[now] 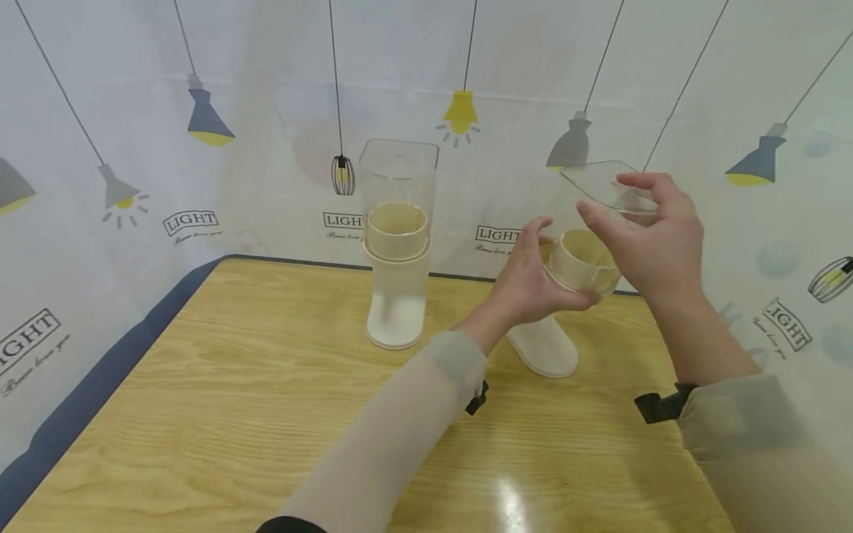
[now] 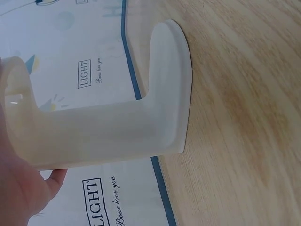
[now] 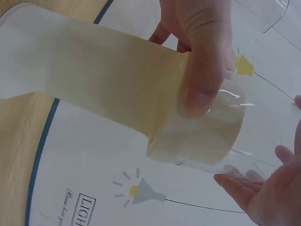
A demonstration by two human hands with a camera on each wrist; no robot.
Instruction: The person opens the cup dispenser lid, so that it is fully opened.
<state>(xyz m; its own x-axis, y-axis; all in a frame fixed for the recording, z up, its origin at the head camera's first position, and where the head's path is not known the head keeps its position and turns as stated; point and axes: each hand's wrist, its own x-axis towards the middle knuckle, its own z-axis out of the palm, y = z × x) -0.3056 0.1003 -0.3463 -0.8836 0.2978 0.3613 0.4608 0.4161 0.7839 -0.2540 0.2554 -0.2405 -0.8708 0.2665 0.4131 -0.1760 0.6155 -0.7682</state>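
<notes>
At the table's back right, a cream dispenser stand (image 2: 108,127) with a flat rounded foot is upright on the wood. My left hand (image 1: 523,277) grips its round upper ring, thumb across the front and fingers round the far side. In the right wrist view, a clear plastic container (image 3: 270,120) fits over that ring, open end outward. My right hand (image 1: 669,240) holds the container near its top rim, between thumb and fingers. The left thumb also presses the container's lower edge against the ring.
Left of my hands, a matching cream stand (image 1: 397,296) with a clear container (image 1: 400,159) on top stands on the wooden table (image 1: 266,414). Behind the table hangs a white curtain (image 1: 280,89) printed with lamps.
</notes>
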